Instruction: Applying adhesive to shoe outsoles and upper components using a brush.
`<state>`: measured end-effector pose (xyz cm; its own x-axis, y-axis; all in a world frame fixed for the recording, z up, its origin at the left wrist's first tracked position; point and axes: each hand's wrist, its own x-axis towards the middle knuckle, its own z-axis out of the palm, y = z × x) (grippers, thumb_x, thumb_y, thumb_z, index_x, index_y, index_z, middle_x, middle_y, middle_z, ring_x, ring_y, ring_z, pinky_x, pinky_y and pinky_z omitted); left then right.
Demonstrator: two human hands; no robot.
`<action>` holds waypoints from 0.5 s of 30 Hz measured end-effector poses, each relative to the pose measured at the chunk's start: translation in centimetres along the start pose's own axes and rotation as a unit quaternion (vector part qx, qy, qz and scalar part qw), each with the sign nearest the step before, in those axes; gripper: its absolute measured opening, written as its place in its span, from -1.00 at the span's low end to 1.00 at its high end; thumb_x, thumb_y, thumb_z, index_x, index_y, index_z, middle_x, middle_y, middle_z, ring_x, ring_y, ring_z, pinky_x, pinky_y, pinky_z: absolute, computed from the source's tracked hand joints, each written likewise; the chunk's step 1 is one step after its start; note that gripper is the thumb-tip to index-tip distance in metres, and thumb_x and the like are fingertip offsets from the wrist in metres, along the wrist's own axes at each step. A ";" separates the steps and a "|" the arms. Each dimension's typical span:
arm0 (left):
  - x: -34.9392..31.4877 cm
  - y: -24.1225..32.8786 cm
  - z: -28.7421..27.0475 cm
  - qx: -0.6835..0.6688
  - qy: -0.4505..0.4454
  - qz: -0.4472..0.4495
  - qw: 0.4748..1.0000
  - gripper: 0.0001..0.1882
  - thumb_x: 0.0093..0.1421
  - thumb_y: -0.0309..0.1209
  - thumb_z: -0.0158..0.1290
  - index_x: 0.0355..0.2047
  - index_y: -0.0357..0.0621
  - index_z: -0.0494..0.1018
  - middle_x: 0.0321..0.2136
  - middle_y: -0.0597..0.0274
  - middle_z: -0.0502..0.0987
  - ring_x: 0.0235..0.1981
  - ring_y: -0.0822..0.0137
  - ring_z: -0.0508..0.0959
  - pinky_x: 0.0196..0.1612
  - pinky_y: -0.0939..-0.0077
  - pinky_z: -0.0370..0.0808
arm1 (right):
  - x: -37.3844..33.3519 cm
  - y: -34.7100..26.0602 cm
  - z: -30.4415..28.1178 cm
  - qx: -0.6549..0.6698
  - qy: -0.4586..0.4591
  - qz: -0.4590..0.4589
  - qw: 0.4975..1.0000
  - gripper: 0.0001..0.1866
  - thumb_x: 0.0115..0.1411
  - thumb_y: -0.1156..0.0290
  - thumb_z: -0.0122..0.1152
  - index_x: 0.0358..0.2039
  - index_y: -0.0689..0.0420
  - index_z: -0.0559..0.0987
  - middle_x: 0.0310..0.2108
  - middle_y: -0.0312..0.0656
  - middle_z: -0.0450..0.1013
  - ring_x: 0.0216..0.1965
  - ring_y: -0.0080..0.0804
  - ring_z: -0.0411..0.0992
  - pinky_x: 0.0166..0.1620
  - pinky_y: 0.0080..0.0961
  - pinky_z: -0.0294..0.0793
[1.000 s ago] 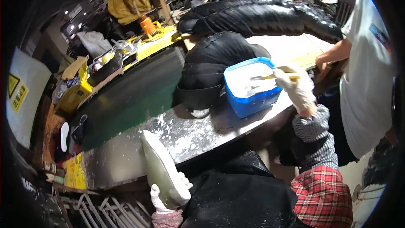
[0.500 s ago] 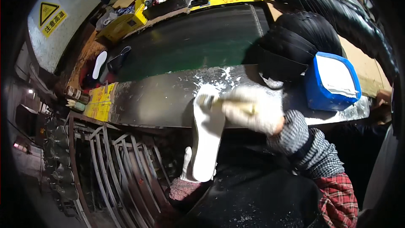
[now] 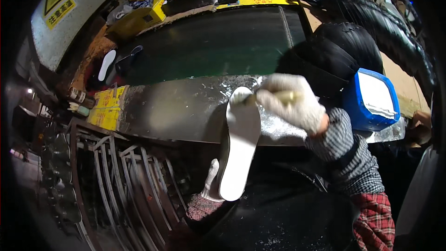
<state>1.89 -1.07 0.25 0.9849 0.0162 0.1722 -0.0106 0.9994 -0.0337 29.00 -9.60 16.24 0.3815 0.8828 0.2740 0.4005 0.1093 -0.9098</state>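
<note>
A white shoe sole [image 3: 241, 158] stands lengthwise before me, its far end over the metal edge strip of the work table [image 3: 172, 107]. My left hand [image 3: 212, 179], in a white glove, is closed on its near part; the thumb shows along the left side and the other fingers are hidden beneath. My gloved right hand [image 3: 297, 104] grips a brush [image 3: 285, 96] by its handle, with the bristles against the sole's far end. To the right of that hand is a blue tub [image 3: 360, 107] holding a white substance.
Black rounded bundles [image 3: 344, 49] lie behind the tub. Another white sole [image 3: 107, 64] and a dark shoe piece [image 3: 130, 58] are at the far left of the green-black belt [image 3: 209, 49]. Below left stands a metal rack [image 3: 121, 181]; yellow boxes [image 3: 151, 16] line the back.
The sole's far end has shifted right and slightly farther away. My right hand with the brush has moved right and up, still at that end. The whole view has shifted a little.
</note>
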 end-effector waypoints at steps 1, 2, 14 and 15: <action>0.4 -0.1 0.4 0.002 -0.001 0.006 1.000 -0.24 0.37 0.10 -0.21 0.40 -0.11 -0.01 0.34 0.06 0.17 0.33 0.15 0.24 0.32 0.22 0.27 | -1.3 -1.4 0.5 -0.003 -0.036 -0.094 0.995 -0.83 0.23 0.37 0.22 -0.35 0.22 0.62 -0.51 -0.18 0.55 -0.49 -0.45 0.53 -0.41 -0.51 0.52; 0.6 -0.8 0.9 -0.018 0.002 0.024 1.000 -0.24 0.38 0.10 -0.21 0.40 -0.11 -0.01 0.35 0.07 0.15 0.32 0.14 0.25 0.32 0.20 0.26 | -3.3 -2.7 0.5 -0.077 -0.088 -0.149 0.982 -0.84 0.22 0.38 0.24 -0.34 0.22 0.63 -0.49 -0.13 0.55 -0.47 -0.38 0.54 -0.40 -0.50 0.53; 2.6 -2.2 4.8 0.208 0.305 0.114 0.922 -0.26 0.34 0.24 -0.30 0.09 -0.20 0.35 -0.19 -0.10 0.58 -0.22 0.08 0.64 -0.34 0.29 0.68 | -11.3 -3.1 0.8 0.105 -0.177 -0.071 0.976 -0.68 0.19 0.26 0.32 -0.19 0.27 0.62 -0.31 -0.06 0.59 -0.27 -0.22 0.59 -0.17 -0.39 0.58; 2.2 -1.9 4.5 0.191 0.272 0.096 0.938 -0.26 0.34 0.24 -0.31 0.07 -0.22 0.36 -0.20 -0.11 0.58 -0.23 0.07 0.64 -0.33 0.26 0.68 | -12.2 -1.4 0.5 0.131 -0.170 -0.048 0.976 -0.64 0.17 0.25 0.35 -0.16 0.29 0.60 -0.29 -0.06 0.59 -0.23 -0.28 0.59 -0.12 -0.42 0.59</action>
<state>3.32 -2.79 5.13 0.8997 0.2828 -0.3325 -0.1554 0.9194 0.3613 23.37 -20.35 14.06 0.0370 0.9585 0.2826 0.1775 0.2720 -0.9458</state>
